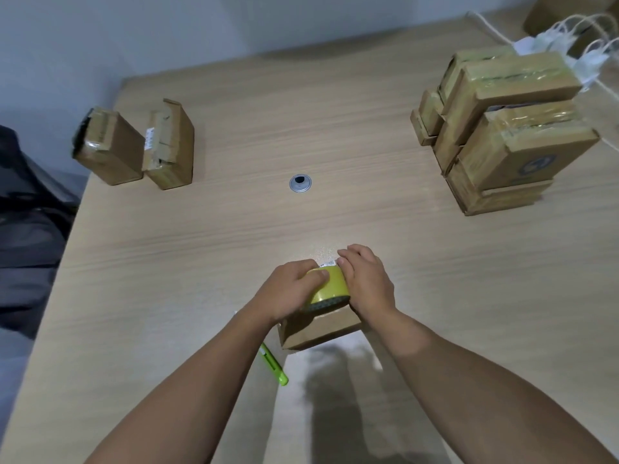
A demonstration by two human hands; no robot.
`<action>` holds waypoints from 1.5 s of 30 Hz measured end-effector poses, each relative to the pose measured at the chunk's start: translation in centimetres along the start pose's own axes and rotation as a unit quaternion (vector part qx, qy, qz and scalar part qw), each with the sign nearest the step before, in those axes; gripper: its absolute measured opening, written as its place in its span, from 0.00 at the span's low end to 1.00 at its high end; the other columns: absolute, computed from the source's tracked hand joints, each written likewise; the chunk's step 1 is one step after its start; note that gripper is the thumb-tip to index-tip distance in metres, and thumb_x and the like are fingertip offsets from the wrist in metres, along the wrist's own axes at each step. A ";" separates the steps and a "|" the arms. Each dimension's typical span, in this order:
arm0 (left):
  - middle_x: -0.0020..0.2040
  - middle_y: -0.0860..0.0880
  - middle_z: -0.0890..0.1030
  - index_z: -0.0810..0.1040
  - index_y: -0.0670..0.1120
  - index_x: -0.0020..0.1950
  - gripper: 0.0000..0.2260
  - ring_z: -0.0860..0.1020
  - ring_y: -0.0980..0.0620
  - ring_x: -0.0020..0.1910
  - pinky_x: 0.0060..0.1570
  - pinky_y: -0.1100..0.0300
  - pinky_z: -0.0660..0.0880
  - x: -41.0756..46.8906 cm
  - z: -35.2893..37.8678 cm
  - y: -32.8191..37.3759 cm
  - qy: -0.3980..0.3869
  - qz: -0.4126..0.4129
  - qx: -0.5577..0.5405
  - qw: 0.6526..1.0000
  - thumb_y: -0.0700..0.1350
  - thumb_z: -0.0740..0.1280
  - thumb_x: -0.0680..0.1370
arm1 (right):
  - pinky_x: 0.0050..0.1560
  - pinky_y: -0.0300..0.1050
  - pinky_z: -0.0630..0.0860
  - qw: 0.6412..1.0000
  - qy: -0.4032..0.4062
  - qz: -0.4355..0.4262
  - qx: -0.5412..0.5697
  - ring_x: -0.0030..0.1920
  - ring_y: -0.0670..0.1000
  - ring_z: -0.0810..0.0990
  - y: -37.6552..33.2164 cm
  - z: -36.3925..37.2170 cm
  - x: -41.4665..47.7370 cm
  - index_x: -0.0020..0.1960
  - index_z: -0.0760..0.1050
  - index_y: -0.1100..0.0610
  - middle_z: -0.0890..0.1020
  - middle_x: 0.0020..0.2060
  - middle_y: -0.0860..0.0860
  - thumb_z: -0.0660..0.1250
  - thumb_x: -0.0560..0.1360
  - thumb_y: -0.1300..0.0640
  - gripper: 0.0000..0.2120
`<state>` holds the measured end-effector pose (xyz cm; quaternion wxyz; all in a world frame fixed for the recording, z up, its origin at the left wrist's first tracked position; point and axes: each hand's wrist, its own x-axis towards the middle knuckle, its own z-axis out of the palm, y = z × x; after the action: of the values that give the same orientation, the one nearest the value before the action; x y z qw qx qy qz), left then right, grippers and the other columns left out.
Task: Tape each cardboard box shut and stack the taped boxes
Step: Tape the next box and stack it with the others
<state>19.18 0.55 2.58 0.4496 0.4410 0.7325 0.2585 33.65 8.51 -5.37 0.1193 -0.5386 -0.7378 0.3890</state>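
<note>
- A green utility knife [275,366] lies on the wooden table [160,269] at the near edge, partly hidden under the left forearm.
- Just beyond it a small cardboard box [318,328] rests on the table under both hands. Its near face is plain brown.
- A yellow tape roll [330,287] sits on top of this box, tilted so that its dark inner ring faces the person.
- The left hand [289,291] grips the roll from the left, with the thumb laid across the yellow band.
- The right hand [366,283] curls round the roll's right side. Its fingertips reach the far edge by a white label. Whether they pinch a loose tape end cannot be told.
- Farther out, a round metal grommet [300,183] is set in the middle of the table.
- At the far left two boxes [134,147] stand just beside each other, both with flaps roughly taped.
- At the far right a stack of taped boxes [502,128] rises several layers high.
- White cords [569,41] lie behind the stack.
</note>
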 end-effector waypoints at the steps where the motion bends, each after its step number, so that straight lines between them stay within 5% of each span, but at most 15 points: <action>1: 0.30 0.55 0.70 0.72 0.51 0.32 0.13 0.70 0.51 0.34 0.41 0.52 0.66 -0.1 -0.1 -0.6 -0.002 -0.005 -0.053 0.999 0.57 0.63 0.72 | 0.58 0.46 0.68 1.000 -0.001 -0.001 -0.011 0.67 0.46 0.67 -0.1 0.0 0.0 0.66 0.77 0.46 0.71 0.68 0.40 0.56 0.85 0.48 0.15; 3: 0.31 0.54 0.70 0.72 0.51 0.32 0.14 0.70 0.52 0.33 0.40 0.53 0.65 -0.4 -0.4 -1.8 -0.006 -0.005 -0.081 0.997 0.57 0.65 0.72 | 0.59 0.47 0.69 0.999 -0.002 -0.011 -0.037 0.67 0.47 0.67 -0.1 0.1 -0.1 0.68 0.75 0.47 0.70 0.69 0.42 0.55 0.85 0.48 0.15; 10: 0.24 0.54 0.67 0.68 0.49 0.28 0.22 0.66 0.57 0.27 0.31 0.59 0.62 -0.7 -2.1 -0.9 -0.012 0.010 0.119 0.993 0.56 0.68 0.79 | 0.55 0.46 0.69 0.989 -0.012 -0.051 -0.136 0.66 0.51 0.69 -0.2 0.2 -0.5 0.69 0.73 0.48 0.69 0.70 0.44 0.51 0.86 0.48 0.17; 15: 0.30 0.49 0.74 0.77 0.44 0.35 0.22 0.72 0.54 0.31 0.35 0.57 0.66 -1.5 -3.3 -1.3 -0.017 -0.021 0.186 0.982 0.60 0.66 0.79 | 0.53 0.46 0.69 0.985 -0.008 -0.053 -0.164 0.64 0.52 0.70 -0.4 0.4 -0.6 0.68 0.73 0.49 0.69 0.69 0.45 0.50 0.86 0.48 0.17; 19: 0.28 0.56 0.74 0.77 0.55 0.32 0.18 0.71 0.60 0.30 0.34 0.62 0.65 -2.5 -2.8 -2.7 -0.030 -0.005 0.076 0.997 0.67 0.65 0.72 | 0.51 0.46 0.67 0.984 -0.001 -0.051 -0.173 0.63 0.53 0.71 -0.3 0.5 -0.6 0.68 0.73 0.50 0.69 0.69 0.46 0.51 0.86 0.49 0.17; 23: 0.30 0.58 0.72 0.76 0.57 0.32 0.14 0.71 0.60 0.33 0.38 0.62 0.65 -4.1 -2.9 -5.3 -0.010 0.029 -0.068 0.997 0.62 0.65 0.73 | 0.50 0.47 0.67 0.983 0.001 -0.056 -0.173 0.62 0.54 0.71 -0.5 0.5 -0.8 0.67 0.73 0.50 0.69 0.69 0.46 0.51 0.86 0.49 0.16; 32: 0.24 0.53 0.70 0.70 0.48 0.30 0.27 0.70 0.57 0.28 0.32 0.59 0.64 -4.7 -5.9 -7.0 0.044 0.023 0.202 0.978 0.72 0.57 0.68 | 0.49 0.46 0.66 0.982 -0.003 -0.046 -0.184 0.62 0.53 0.71 -0.6 0.3 -0.8 0.67 0.73 0.50 0.68 0.70 0.45 0.49 0.86 0.48 0.17; 45: 0.31 0.50 0.76 0.72 0.49 0.31 0.25 0.76 0.49 0.37 0.35 0.56 0.68 -4.4 -5.7 -7.9 0.041 -0.082 0.327 0.941 0.68 0.63 0.76 | 0.47 0.46 0.67 0.981 0.005 -0.048 -0.186 0.58 0.53 0.73 -0.5 0.4 -0.8 0.66 0.73 0.49 0.69 0.68 0.44 0.50 0.86 0.47 0.17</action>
<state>11.76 -6.97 1.04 0.2697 0.4908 0.8284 -0.0148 33.34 7.57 -5.07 0.0395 -0.5171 -0.8217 0.2362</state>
